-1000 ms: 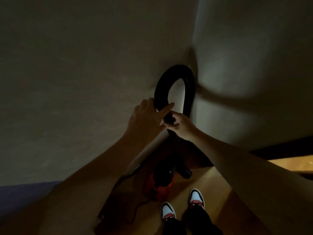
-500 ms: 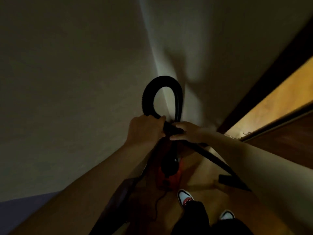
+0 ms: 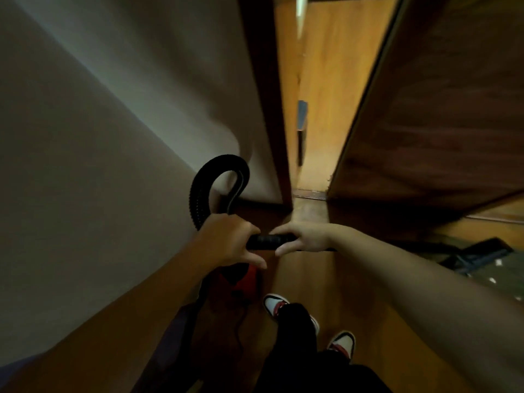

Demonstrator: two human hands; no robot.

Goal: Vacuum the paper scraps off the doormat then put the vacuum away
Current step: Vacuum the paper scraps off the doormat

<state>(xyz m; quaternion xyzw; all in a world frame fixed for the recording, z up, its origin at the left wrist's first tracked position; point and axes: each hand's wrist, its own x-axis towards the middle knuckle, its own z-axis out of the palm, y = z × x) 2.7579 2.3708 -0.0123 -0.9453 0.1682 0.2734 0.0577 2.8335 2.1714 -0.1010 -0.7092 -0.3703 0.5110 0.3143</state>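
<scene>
A black ribbed vacuum hose (image 3: 204, 188) loops upward against the pale wall. Its handle section (image 3: 269, 240) runs level between my hands. My left hand (image 3: 226, 242) is closed around the hose end of the handle. My right hand (image 3: 303, 236) grips the other end, fingers partly spread. The wand continues right, hidden behind my right forearm, to the black floor nozzle (image 3: 479, 255). The nozzle rests at the edge of a dark green doormat (image 3: 507, 276) with small white paper scraps (image 3: 498, 262) on it. The red vacuum body (image 3: 246, 279) sits on the floor below my left hand.
A pale wall (image 3: 99, 165) fills the left. A dark wooden door (image 3: 439, 109) stands ajar on the right, with a narrow lit gap (image 3: 320, 109) beside the door frame (image 3: 269, 109). My shoes (image 3: 276, 303) stand on the wooden floor. A thin cord (image 3: 239, 327) trails from the vacuum body.
The view has swung right, away from the wall corner toward the door gap and doormat. Both hands stay on the handle, now held level, and my feet have stepped right.
</scene>
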